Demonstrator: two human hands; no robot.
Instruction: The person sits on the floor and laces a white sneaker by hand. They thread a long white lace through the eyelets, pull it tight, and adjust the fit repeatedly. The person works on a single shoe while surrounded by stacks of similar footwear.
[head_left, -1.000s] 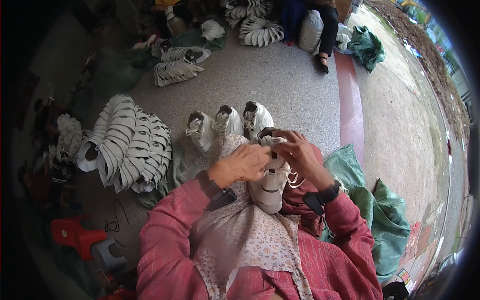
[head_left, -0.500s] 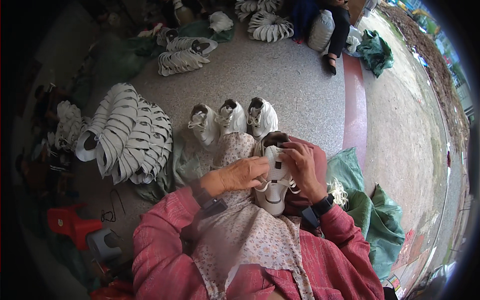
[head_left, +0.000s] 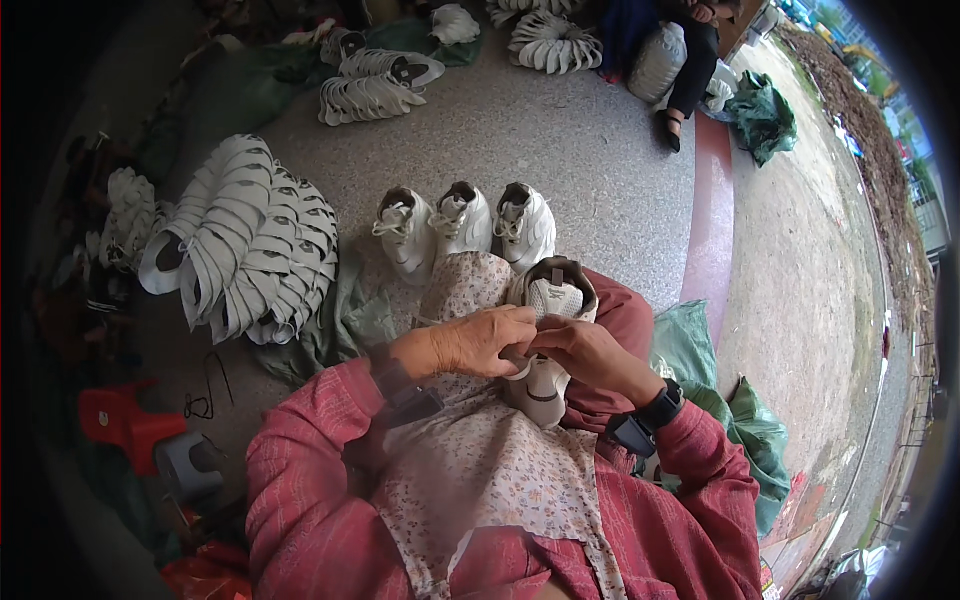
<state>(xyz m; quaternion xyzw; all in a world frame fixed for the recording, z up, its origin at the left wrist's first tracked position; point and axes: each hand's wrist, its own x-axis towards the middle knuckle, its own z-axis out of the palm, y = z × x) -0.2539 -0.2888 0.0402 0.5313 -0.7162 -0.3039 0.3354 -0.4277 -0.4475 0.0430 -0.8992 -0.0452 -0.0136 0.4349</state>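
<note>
A white sneaker rests on my lap, toe toward me. Its brown-lined collar opens at the far end, and the pale mesh tongue stands up inside. Over the lacing area my two hands meet, fingertips close together. My left hand is closed in a pinch, with a bit of white shoelace showing just below its fingers. My right hand pinches at the same spot from the other side. Most of the lace is hidden by the fingers. Beyond my knees stand three laced white sneakers in a row.
Left of me, nested white shoe uppers form a large pile. A red stool and a grey stool are at lower left. Green sacks lie to my right. More uppers and a seated person's leg are farther off.
My right hand has come down from the shoe's tongue and collar to the lacing, beside my left hand. The tongue's top is now uncovered. The view has shifted slightly.
</note>
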